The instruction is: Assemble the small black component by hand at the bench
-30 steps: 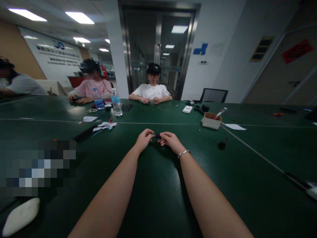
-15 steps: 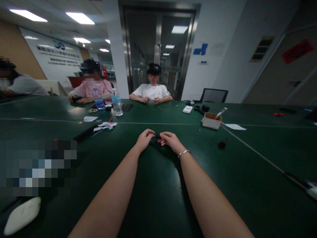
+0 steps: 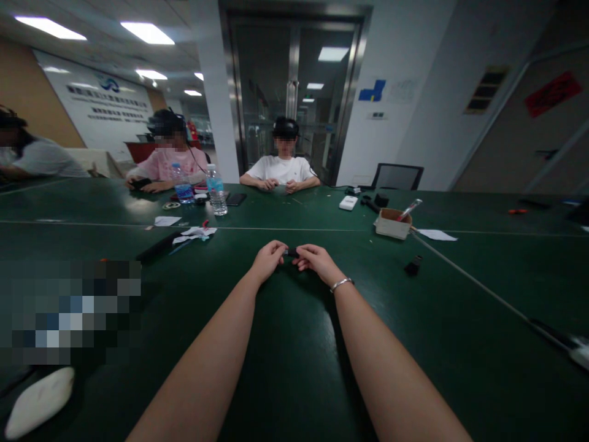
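Note:
Both hands meet over the green table (image 3: 294, 344), pinching a small dark cylindrical piece (image 3: 292, 252) with a pale or metallic left end. My left hand (image 3: 269, 258) is closed on that pale end, thumb and fingertips together. On the dark end, my right hand (image 3: 317, 261) is closed, with a silver bracelet (image 3: 342, 284) at its wrist. The piece lies roughly level between the fingertips; it is too small to name its kind. To the right of my right hand a small black object (image 3: 413, 266) stands on the table.
A small box (image 3: 393, 224) with a tool in it is ahead right. Crumpled papers (image 3: 196, 233) and water bottles (image 3: 217, 190) are ahead left. A white mouse-like object (image 3: 40, 402) lies near left. Across the table sits a person in white (image 3: 285, 170), another in pink (image 3: 168, 162).
My hands stay almost in place on the small piece. Slightly more of its pale left end shows between the fingertips. The view has shifted a little.

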`<state>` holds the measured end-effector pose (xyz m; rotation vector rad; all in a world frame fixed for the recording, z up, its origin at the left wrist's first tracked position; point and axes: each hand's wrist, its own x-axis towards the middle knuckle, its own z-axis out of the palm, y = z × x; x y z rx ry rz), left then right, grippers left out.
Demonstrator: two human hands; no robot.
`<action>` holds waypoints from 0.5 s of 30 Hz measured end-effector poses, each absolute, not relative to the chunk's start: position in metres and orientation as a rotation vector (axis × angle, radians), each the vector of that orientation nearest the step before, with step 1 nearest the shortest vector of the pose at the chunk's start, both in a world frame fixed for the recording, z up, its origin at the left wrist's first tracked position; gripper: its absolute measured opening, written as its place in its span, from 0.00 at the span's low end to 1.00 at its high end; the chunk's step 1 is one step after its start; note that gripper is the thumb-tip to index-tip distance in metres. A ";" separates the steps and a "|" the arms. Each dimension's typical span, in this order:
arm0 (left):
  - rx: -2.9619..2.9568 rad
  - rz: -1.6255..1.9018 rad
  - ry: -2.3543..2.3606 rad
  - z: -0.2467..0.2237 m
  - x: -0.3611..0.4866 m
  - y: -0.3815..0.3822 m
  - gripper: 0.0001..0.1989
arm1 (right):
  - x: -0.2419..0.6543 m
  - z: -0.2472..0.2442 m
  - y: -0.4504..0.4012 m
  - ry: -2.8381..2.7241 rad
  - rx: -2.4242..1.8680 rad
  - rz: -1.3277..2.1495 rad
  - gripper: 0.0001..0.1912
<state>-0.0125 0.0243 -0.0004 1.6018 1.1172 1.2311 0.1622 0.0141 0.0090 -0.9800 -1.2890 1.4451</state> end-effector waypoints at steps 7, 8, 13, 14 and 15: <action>1.585 1.238 1.121 0.003 -0.011 0.020 0.11 | 0.162 0.009 0.014 -1.287 -0.985 1.449 0.06; 1.591 1.241 1.131 0.004 -0.011 0.020 0.10 | 0.162 0.009 0.014 -1.287 -0.984 1.448 0.06; 1.586 1.216 1.158 0.005 -0.012 0.020 0.12 | 0.162 0.009 0.014 -1.292 -0.981 1.446 0.06; 1.598 1.210 1.156 0.004 -0.012 0.020 0.12 | 0.162 0.010 0.013 -1.294 -0.983 1.445 0.06; 1.612 1.211 1.156 0.004 -0.012 0.021 0.12 | 0.162 0.010 0.013 -1.296 -0.985 1.444 0.06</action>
